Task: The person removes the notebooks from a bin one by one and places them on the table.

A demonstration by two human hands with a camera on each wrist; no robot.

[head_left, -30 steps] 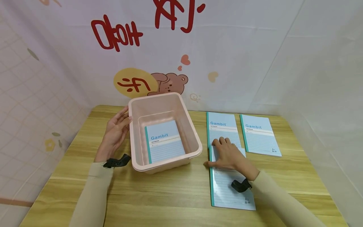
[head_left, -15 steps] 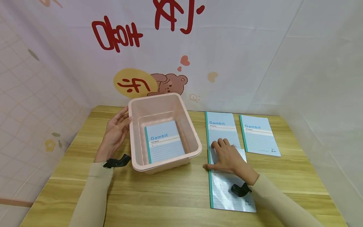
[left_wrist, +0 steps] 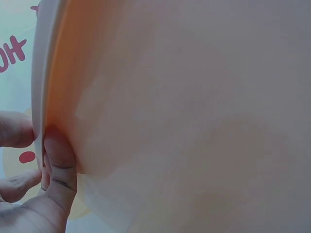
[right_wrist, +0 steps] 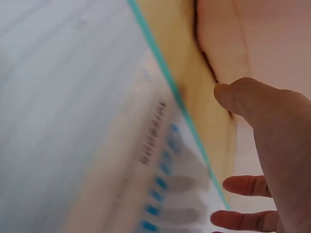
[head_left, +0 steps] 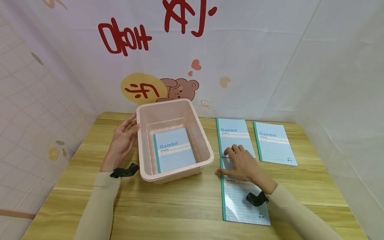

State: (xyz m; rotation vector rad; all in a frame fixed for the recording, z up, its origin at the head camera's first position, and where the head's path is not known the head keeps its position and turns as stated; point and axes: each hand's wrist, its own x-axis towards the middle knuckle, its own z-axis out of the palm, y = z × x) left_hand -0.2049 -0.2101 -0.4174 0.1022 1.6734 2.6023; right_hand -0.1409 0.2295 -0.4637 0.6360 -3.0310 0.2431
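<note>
My left hand (head_left: 123,139) grips the left rim of a pale pink plastic basin (head_left: 205,138), thumb and fingers on either side of the rim in the left wrist view. The basin is tilted towards me, and a light-blue Gambit notebook (head_left: 174,156) lies inside. Spread over the upper part of the front notebook (head_left: 244,205) is my right hand (head_left: 242,165), its thumb out past the green spine. Its fingertips reach over the lower edge of the rear notebook (head_left: 235,131). In the right wrist view the fingers cast shadows on the cover (right_wrist: 112,107).
Another Gambit notebook (head_left: 274,143) lies at the back right. All rest on a wood-grain table (head_left: 180,210). A white printed curtain (head_left: 255,66) hangs behind and at both sides.
The front notebook has slid slightly towards me and the rear one slightly left, so their edges now nearly line up. My right hand has shifted only a little; the left hand and basin stay.
</note>
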